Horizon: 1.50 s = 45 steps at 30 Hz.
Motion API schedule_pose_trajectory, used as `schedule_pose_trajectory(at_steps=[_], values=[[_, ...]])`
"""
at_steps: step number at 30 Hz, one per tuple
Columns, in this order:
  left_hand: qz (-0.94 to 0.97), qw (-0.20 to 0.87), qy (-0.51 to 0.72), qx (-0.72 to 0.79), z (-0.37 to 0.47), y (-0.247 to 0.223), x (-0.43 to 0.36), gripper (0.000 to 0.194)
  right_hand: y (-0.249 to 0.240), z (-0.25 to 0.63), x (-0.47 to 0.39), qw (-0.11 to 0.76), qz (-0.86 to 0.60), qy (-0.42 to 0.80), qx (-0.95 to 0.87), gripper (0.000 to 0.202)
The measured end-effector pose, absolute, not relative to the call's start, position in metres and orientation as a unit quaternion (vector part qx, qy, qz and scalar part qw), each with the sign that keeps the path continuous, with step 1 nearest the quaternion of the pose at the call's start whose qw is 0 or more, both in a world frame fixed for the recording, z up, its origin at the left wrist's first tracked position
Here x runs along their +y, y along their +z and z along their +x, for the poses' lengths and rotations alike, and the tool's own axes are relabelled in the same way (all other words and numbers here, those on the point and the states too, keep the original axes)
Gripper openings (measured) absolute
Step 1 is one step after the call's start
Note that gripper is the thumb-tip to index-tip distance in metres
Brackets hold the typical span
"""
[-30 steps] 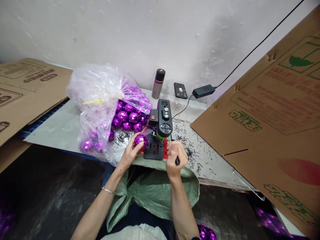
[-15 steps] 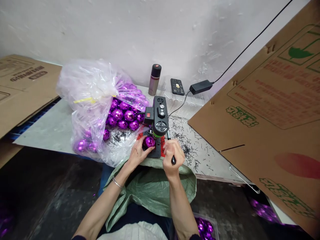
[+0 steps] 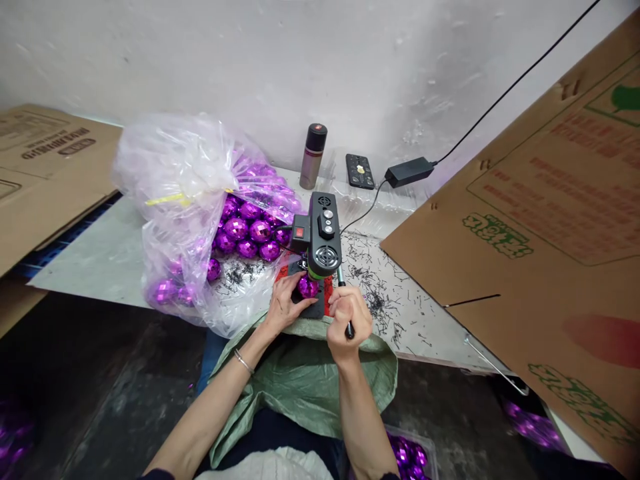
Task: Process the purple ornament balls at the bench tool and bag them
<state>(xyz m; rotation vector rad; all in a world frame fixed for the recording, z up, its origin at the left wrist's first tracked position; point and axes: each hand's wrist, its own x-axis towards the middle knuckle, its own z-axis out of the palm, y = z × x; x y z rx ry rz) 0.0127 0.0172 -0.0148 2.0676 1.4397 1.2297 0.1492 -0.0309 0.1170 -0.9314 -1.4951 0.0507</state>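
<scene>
- And there's the faceted purple ball (image 3: 309, 288), glossy as a mirror, little square facets flashing, right under the green-ringed head of the black lever press (image 3: 325, 230); whether they touch, I can't tell.
- At the ball's eight o'clock, the left hand (image 3: 286, 307) has thumb and fingers clamped around it.
- Over at four o'clock, the right hand (image 3: 351, 313), a tight fist on the press's black lever handle (image 3: 349, 331).
- Ten o'clock: matching purple balls (image 3: 247, 230) gleam at the mouth of a clear plastic bag (image 3: 173, 157).
- And at three, dark clippings (image 3: 377, 302) litter the grey surface (image 3: 105, 263).
</scene>
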Motion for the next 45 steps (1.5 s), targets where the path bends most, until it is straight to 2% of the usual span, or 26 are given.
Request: schedule_pose_trajectory(at_steps=[10,26,38,41,45], values=[[0.721,0.18,0.439,0.506,0.013,-0.013,0.013,0.059,0.081,0.146,-0.023,0.657,-0.397,-0.035,-0.64,0.04],[0.722,0.189,0.453,0.487,0.014,-0.012,0.016,0.064,0.068,0.146,-0.02,0.676,-0.387,-0.037,-0.626,0.045],[0.716,0.218,0.449,0.489,0.015,-0.008,0.015,0.063,0.058,0.15,-0.019,0.652,-0.374,-0.051,-0.658,0.041],[0.712,0.223,0.448,0.492,0.016,-0.007,0.015,0.064,0.068,0.149,-0.021,0.653,-0.379,-0.05,-0.654,0.043],[0.712,0.23,0.44,0.497,0.016,-0.006,0.019,0.066,0.111,0.146,-0.024,0.672,-0.416,0.012,-0.613,0.042]])
